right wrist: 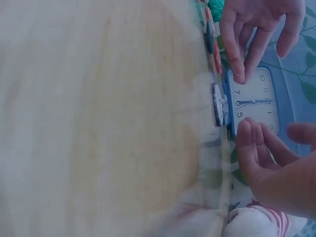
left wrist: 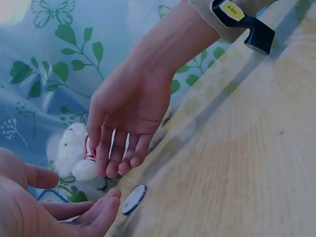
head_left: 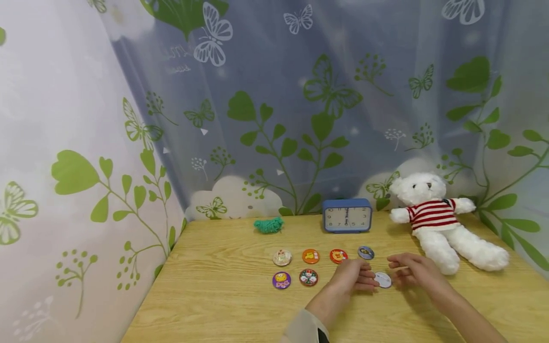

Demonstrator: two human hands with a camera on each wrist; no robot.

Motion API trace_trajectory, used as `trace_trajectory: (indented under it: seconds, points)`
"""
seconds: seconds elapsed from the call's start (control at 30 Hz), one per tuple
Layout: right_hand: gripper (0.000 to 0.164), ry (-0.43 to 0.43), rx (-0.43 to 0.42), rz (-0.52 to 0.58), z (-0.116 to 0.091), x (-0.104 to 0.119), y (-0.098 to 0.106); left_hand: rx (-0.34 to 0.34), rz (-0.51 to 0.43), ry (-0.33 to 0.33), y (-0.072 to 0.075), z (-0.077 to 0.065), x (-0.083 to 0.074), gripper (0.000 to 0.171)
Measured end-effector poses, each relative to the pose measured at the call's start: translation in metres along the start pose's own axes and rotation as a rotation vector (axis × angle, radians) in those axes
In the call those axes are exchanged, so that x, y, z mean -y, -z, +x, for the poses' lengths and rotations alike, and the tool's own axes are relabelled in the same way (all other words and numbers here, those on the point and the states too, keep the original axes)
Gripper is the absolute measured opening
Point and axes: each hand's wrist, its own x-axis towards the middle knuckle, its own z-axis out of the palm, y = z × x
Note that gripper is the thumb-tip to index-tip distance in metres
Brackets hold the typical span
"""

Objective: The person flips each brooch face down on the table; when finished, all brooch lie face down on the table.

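A round pin badge (head_left: 383, 280) lies with its white back up on the wooden table, between my two hands. My left hand (head_left: 349, 277) is just left of it, fingers extended with the tips close to its edge; whether they touch it I cannot tell. On the other side, my right hand (head_left: 418, 276) hovers with loosely bent fingers and holds nothing. The left wrist view shows the white badge (left wrist: 134, 199) below the right hand's (left wrist: 133, 113) fingertips, with the left palm (left wrist: 44, 210) turned upward.
Several picture badges, including an orange one (head_left: 310, 256) and a purple one (head_left: 281, 280), lie in two rows to the left. Behind them are a green yarn bundle (head_left: 269, 225) and a blue clock (head_left: 347, 216). A white teddy bear (head_left: 443, 233) sits at the right.
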Motion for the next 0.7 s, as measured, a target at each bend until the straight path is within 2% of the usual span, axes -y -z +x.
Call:
trace_trajectory:
  seconds: [0.2,0.33,0.53,0.7]
  points:
    - [0.053,0.043,-0.005,0.019,0.004,0.004,0.0,-0.023,0.09,-0.034,0.006,0.007,-0.011,0.028]
    - [0.054,0.049,0.007,0.06,0.01,0.005,-0.002,-0.018,0.147,-0.083,0.009,0.013,-0.014,0.028]
    - [0.058,0.066,0.034,0.053,0.021,0.007,-0.006,-0.022,0.14,-0.135,0.01,0.021,-0.018,0.027]
    - [0.055,0.06,0.008,0.045,0.031,0.008,-0.008,-0.061,0.126,-0.151,0.008,0.028,-0.019,0.028]
